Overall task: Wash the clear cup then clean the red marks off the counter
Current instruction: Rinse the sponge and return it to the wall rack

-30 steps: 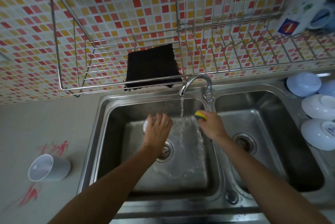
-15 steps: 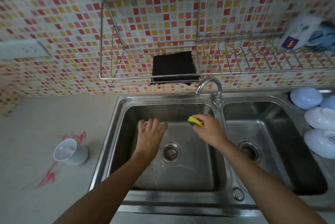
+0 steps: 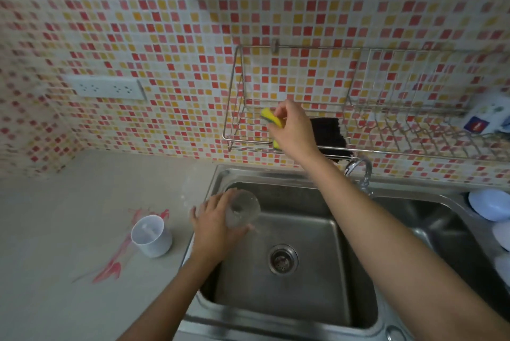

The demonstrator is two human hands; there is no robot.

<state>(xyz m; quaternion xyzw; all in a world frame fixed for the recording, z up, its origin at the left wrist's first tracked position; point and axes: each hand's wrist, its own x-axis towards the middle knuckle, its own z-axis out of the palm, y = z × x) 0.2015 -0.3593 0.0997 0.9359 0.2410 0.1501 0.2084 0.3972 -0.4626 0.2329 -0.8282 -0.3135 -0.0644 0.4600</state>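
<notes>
Left hand (image 3: 214, 226) grips the clear cup (image 3: 242, 212), fingers curled round it, at the left rim of the sink (image 3: 356, 271), above the basin's near-left corner. Right hand (image 3: 294, 131) is raised to the wire rack (image 3: 276, 142) on the tiled wall, pinching a yellow sponge (image 3: 271, 118) over the rack's left section, just beside a black cloth (image 3: 329, 131). On the desk (image 3: 55, 299), red marks (image 3: 110, 269) lie around a white cup (image 3: 151, 235) standing near the sink's left edge. Open surface extends left. Package label at far right is unreadable.
</notes>
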